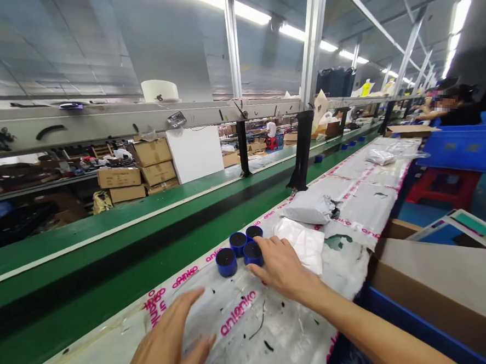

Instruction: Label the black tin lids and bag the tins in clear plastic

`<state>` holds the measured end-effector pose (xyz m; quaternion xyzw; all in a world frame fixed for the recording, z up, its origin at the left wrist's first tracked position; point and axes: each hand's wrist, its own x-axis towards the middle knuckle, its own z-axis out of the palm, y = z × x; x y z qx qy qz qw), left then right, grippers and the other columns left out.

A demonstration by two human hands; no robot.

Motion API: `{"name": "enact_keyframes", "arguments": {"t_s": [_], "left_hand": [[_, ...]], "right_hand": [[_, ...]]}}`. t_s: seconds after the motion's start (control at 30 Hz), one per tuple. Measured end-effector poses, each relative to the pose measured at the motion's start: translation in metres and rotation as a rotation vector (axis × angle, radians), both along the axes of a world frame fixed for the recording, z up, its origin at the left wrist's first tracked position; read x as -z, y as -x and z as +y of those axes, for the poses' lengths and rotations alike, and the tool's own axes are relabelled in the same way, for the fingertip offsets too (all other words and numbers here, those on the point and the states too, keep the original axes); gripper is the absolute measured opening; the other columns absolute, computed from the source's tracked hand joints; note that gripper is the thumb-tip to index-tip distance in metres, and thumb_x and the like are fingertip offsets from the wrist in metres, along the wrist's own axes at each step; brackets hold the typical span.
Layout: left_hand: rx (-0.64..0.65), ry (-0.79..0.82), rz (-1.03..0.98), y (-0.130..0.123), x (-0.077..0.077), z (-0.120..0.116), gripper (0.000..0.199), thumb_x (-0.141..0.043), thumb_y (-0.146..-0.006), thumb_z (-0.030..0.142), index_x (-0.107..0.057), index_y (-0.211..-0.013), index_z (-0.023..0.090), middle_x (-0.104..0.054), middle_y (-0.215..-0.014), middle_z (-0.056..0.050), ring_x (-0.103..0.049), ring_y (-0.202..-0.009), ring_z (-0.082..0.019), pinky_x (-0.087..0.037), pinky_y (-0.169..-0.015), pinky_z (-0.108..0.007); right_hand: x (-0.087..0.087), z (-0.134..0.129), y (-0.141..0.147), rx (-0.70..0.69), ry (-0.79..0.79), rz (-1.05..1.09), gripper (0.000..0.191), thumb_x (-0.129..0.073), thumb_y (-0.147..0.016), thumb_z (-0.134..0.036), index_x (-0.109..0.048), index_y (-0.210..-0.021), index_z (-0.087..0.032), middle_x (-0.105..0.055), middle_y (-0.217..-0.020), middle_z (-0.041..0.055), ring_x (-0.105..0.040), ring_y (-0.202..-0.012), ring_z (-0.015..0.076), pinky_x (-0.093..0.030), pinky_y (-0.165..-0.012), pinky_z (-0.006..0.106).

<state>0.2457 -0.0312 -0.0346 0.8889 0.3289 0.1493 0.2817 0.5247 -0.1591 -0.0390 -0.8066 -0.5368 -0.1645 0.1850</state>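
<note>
Several short blue cylinders with black tops stand close together on the plastic-covered bench. My right hand reaches in from the right, its thumb and fingers around the near side of one blue cylinder. Left of that one stands another blue cylinder, with a third blue cylinder behind it and one more at the back. Lower down, my left hand hovers over the bench with thumb and fingers apart, holding nothing. Part of it is cut off by the bottom edge.
A green conveyor belt runs along the bench's left side, with a dark post at its edge. White cloth and a grey plastic bag lie beyond my right hand. An open cardboard box stands at right; people work farther back.
</note>
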Motion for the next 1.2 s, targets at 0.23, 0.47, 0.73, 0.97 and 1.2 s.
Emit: {"name": "enact_keyframes", "arguments": {"t_s": [0.23,0.47,0.73,0.97,1.2], "left_hand": [[-0.041,-0.066,-0.084,-0.134,0.005,0.014,0.082,-0.062,-0.080,0.044,-0.036,-0.148,0.007,-0.043,-0.153,-0.020,-0.041,-0.142,-0.033,-0.032,-0.118,-0.046],[-0.090,0.149,-0.139,-0.106,-0.009,0.019,0.060,-0.061,-0.077,0.051,-0.060,-0.126,0.017,-0.068,-0.125,-0.011,-0.062,-0.115,-0.031,-0.046,-0.102,-0.041],[-0.100,0.413,0.117,-0.029,-0.017,0.033,0.059,-0.049,-0.072,0.078,-0.062,-0.078,0.021,-0.068,-0.075,-0.002,-0.062,-0.077,-0.025,-0.042,-0.063,-0.032],[-0.113,0.154,0.233,-0.011,-0.029,0.027,0.046,-0.076,-0.064,0.053,-0.061,-0.094,0.021,-0.067,-0.083,-0.001,-0.060,-0.077,-0.023,-0.037,-0.064,-0.030],[-0.068,-0.569,0.484,-0.017,-0.035,0.010,0.028,-0.073,-0.077,0.021,-0.071,-0.104,0.015,-0.066,-0.106,-0.017,-0.056,-0.108,-0.036,-0.042,-0.089,-0.043]], "right_hand": [[0.012,0.011,0.005,0.088,-0.143,0.233,0.042,-0.071,-0.080,-0.030,-0.060,-0.117,-0.013,-0.068,-0.104,0.0147,-0.061,-0.100,0.0336,-0.044,-0.088,0.044],[-0.027,-0.008,0.006,-0.238,-0.263,1.353,0.047,-0.060,-0.079,-0.041,-0.059,-0.122,-0.021,-0.068,-0.110,0.0076,-0.065,-0.095,0.0251,-0.055,-0.071,0.034],[-0.027,0.022,0.051,-0.320,0.065,1.504,0.037,-0.053,-0.086,-0.057,-0.055,-0.089,-0.021,-0.061,-0.063,0.0002,-0.057,-0.048,0.0164,-0.033,-0.035,0.021],[-0.027,0.036,0.077,-0.323,0.237,0.564,0.026,-0.068,-0.081,-0.032,-0.067,-0.103,-0.018,-0.070,-0.098,0.0092,-0.067,-0.089,0.0306,-0.050,-0.074,0.039],[-0.015,0.046,0.099,-0.339,0.230,-0.170,0.027,-0.080,-0.076,-0.029,-0.069,-0.095,-0.013,-0.067,-0.094,0.0154,-0.057,-0.097,0.0361,-0.047,-0.084,0.047]]}}
